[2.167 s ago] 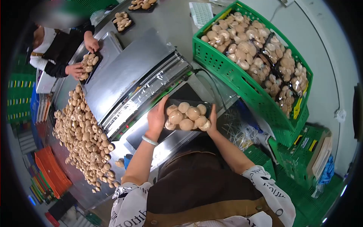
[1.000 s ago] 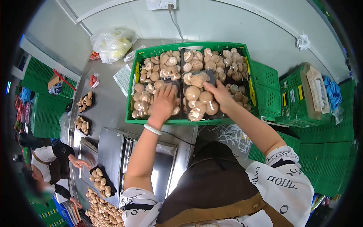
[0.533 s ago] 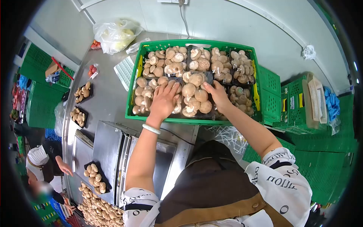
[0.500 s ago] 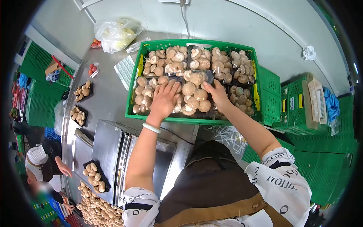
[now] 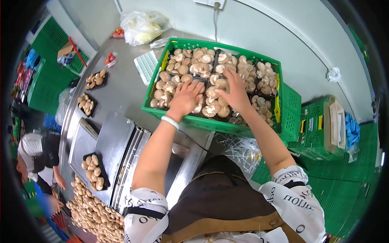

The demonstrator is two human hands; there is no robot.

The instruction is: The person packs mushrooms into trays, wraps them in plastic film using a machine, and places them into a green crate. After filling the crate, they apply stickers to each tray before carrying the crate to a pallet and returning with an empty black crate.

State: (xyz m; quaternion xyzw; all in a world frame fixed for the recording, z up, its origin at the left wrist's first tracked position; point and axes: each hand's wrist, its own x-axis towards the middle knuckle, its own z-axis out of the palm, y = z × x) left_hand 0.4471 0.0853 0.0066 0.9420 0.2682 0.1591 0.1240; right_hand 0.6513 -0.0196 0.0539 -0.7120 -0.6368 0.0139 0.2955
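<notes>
A green crate (image 5: 210, 123) holds several black trays of brown mushrooms under clear film. My left hand (image 5: 186, 98) lies over mushrooms in the front row, left of centre, with its fingers spread. To its right, my right hand (image 5: 237, 92) has its thumb and fingers apart, touching or just above a wrapped mushroom tray (image 5: 216, 101) in the front row. That tray sits between my two hands. Neither hand is closed round anything.
Mushroom trays (image 5: 96, 79) and a metal wrapping machine (image 5: 121, 158) stand on the steel table (image 5: 121, 87). Loose mushrooms (image 5: 95, 212) are heaped at lower left. A co-worker (image 5: 38, 152) is at far left. Green crates (image 5: 316, 121) stand at right.
The view has shifted, so the crate appears tilted and further right. My right hand has moved up over the mushrooms, its fingers reaching toward the back row. My left hand stays on the front row.
</notes>
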